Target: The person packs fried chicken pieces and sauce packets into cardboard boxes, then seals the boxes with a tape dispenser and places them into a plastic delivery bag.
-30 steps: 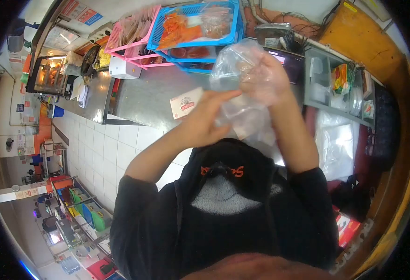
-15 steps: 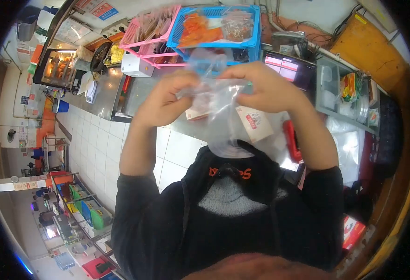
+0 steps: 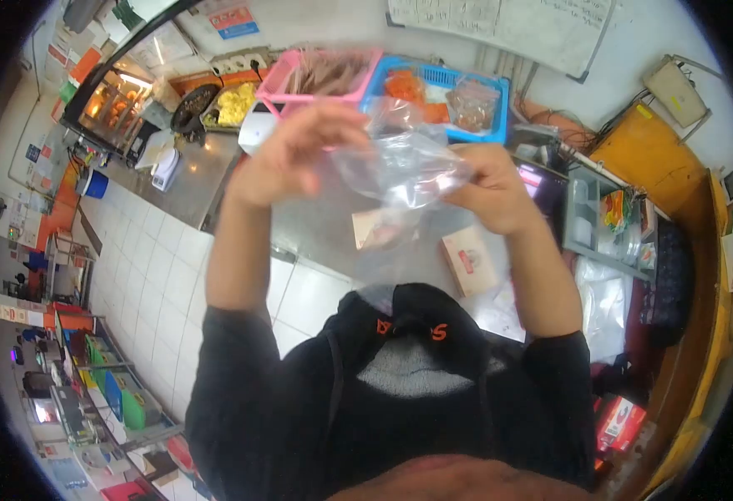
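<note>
A clear plastic bag (image 3: pixel 412 171) hangs high in front of the chest, with its lower part reaching down toward the black shirt. On the right, my right hand (image 3: pixel 493 185) pinches the bag's edge. My left hand (image 3: pixel 299 154) is raised at the bag's left side, blurred, its fingers apart and curved. Seen partly through the plastic, a small printed carton (image 3: pixel 373 229) lies on the metal counter (image 3: pixel 312 221). A second white and brown carton (image 3: pixel 469 260) rests to the right of it, below my right hand.
Pink (image 3: pixel 362 67) and blue (image 3: pixel 501 104) baskets with packets stand behind the hands. At the right are a screen (image 3: pixel 542 188), a grey divided tray (image 3: pixel 583 246) and plastic bags (image 3: pixel 604 305). A scale (image 3: pixel 164 169) stands far left.
My left hand has opened and come off the bag's left edge. My right hand keeps its pinch, now lower in the view. The bag has spread out, and the view has shifted, showing the whiteboard.
</note>
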A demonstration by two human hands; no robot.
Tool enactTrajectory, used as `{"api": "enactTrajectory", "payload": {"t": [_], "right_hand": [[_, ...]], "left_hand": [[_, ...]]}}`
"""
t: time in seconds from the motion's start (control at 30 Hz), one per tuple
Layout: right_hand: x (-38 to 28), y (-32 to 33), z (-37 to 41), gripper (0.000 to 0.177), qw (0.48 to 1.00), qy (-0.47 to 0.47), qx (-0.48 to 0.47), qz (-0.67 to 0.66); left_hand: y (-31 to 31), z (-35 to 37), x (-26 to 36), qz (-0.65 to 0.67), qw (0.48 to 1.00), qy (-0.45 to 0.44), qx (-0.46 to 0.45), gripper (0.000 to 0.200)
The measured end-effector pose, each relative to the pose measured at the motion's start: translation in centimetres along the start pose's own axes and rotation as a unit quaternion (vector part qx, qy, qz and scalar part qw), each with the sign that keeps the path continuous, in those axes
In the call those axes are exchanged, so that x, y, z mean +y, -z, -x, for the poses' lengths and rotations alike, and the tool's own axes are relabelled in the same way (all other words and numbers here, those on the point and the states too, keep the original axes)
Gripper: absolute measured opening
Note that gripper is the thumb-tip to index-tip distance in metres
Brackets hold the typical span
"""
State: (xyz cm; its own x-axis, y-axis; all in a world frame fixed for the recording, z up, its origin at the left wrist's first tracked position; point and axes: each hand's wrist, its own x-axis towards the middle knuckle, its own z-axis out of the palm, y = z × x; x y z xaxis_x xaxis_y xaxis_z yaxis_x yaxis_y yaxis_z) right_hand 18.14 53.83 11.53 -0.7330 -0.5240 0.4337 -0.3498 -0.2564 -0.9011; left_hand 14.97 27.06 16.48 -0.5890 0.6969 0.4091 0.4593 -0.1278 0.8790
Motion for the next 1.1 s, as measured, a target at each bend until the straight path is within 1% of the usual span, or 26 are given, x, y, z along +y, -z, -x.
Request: {"api": "enactTrajectory", "payload": {"t": [0.07, 0.1, 0.13, 0.17, 0.2, 0.23, 0.3, 0.33, 0.37, 0.4, 0.43, 0.47, 0.5, 0.53, 0.6, 0.73, 0.8, 0.83, 0.87, 0.9, 0.93, 0.97, 1.0, 1.03, 1.07, 1.1], "right_hand": [[-0.3, -1.6, -1.3, 0.016, 0.999, 0.027, 0.032, 0.005], [-0.4, -2.2, -1.8, 0.018, 0.997, 0.043, 0.059, 0.004], [-0.6, -2.6, -2.3, 0.018, 0.997, 0.044, 0.062, 0.009], [-0.8, -2.9, -2.7, 0.018, 0.996, 0.009, 0.079, 0.039], [-0.9, -3.3, -3.2, 0.018, 0.993, -0.025, 0.094, 0.068], [-0.7, -3.5, -3.7, 0.018, 0.993, -0.025, 0.093, 0.071], [0.1, -3.9, -4.4, 0.022, 0.971, -0.183, 0.06, 0.143], [0.5, -4.6, -4.8, 0.022, 0.97, -0.185, 0.061, 0.143], [0.9, -5.7, -5.0, 0.019, 0.968, -0.171, 0.039, 0.182], [1.2, -6.5, -5.1, 0.02, 0.963, -0.156, 0.015, 0.22], [1.2, -6.9, -5.1, 0.02, 0.962, -0.16, 0.016, 0.219], [0.9, -7.2, -5.2, 0.024, 0.94, -0.159, 0.002, 0.301], [0.5, -7.5, -5.2, 0.028, 0.911, -0.156, -0.013, 0.381], [0.1, -8.0, -5.2, 0.028, 0.911, -0.159, -0.013, 0.38], [-0.6, -9.1, -4.9, 0.024, 0.917, -0.052, -0.02, 0.396], [-1.1, -10.4, -4.8, 0.018, 0.908, -0.028, -0.024, 0.417], [-1.8, -10.5, -5.1, 0.015, 0.881, -0.069, -0.058, 0.464], [-1.5, -10.7, -5.3, 0.015, 0.881, -0.072, -0.055, 0.465], [-1.0, -11.0, -5.5, 0.015, 0.876, -0.026, -0.005, 0.481], [-0.7, -11.2, -5.8, 0.017, 0.867, 0.02, 0.044, 0.496], [-0.7, -11.6, -6.4, 0.017, 0.867, 0.016, 0.047, 0.497], [-0.8, -12.0, -7.3, 0.019, 0.862, 0.071, 0.03, 0.502], [-0.8, -12.3, -7.8, 0.022, 0.854, 0.126, 0.015, 0.505], [-0.6, -12.3, -7.9, 0.022, 0.854, 0.124, 0.019, 0.506], [-0.5, -12.4, -8.0, 0.023, 0.92, 0.032, -0.021, 0.39], [-0.3, -12.4, -8.0, 0.025, 0.961, -0.059, -0.06, 0.262]], "left_hand": [[-1.3, 1.2, -0.9, -0.03, 0.999, -0.028, 0.036, 0.031], [-0.7, 1.5, -1.3, -0.03, 0.999, -0.033, 0.029, 0.031], [-0.2, 1.9, -1.8, -0.017, 0.998, 0.04, 0.044, 0.026], [0.3, 2.5, -2.5, -0.003, 0.992, 0.113, 0.062, 0.023], [1.8, 2.6, -3.6, -0.004, 0.996, 0.051, 0.073, 0.022], [2.6, 2.9, -3.9, -0.004, 0.996, 0.048, 0.074, 0.022], [3.6, 2.8, -2.7, 0.045, 0.972, -0.032, 0.231, 0.022], [3.9, 2.6, -2.1, 0.089, 0.954, -0.049, 0.282, 0.023], [4.4, 2.9, -1.7, 0.092, 0.954, -0.046, 0.281, 0.023], [5.1, 3.4, -1.3, 0.011, 0.957, -0.045, 0.286, 0.022], [5.9, 3.9, -1.0, -0.071, 0.954, -0.045, 0.289, 0.022], [6.9, 4.2, -0.8, -0.12, 0.942, -0.077, 0.303, 0.022], [7.9, 4.8, -0.8, -0.118, 0.943, -0.076, 0.303, 0.022], [8.8, 5.6, -0.9, -0.126, 0.946, -0.073, 0.289, 0.022], [10.0, 7.0, -0.9, -0.157, 0.95, -0.058, 0.265, 0.023], [11.6, 8.9, -0.2, -0.173, 0.956, -0.042, 0.235, 0.02], [12.5, 9.2, 0.5, -0.208, 0.972, 0.025, 0.107, 0.011], [12.5, 9.2, 0.3, -0.205, 0.973, 0.024, 0.104, 0.011], [12.2, 8.9, 0.0, -0.292, 0.953, -0.058, 0.054, 0.008], [11.9, 8.7, -0.4, -0.373, 0.917, -0.139, 0.003, 0.006], [11.5, 8.9, -1.2, -0.364, 0.924, -0.119, -0.016, 0.004], [10.9, 8.9, -1.2, -0.36, 0.925, -0.119, -0.018, 0.004], [10.4, 8.8, -1.0, -0.316, 0.946, -0.074, -0.017, 0.011], [10.2, 8.8, -0.8, -0.271, 0.962, -0.028, -0.016, 0.018], [10.4, 8.8, -1.0, -0.27, 0.962, -0.029, -0.021, 0.018], [10.7, 8.8, -1.1, -0.237, 0.969, -0.068, -0.012, 0.022]]}}
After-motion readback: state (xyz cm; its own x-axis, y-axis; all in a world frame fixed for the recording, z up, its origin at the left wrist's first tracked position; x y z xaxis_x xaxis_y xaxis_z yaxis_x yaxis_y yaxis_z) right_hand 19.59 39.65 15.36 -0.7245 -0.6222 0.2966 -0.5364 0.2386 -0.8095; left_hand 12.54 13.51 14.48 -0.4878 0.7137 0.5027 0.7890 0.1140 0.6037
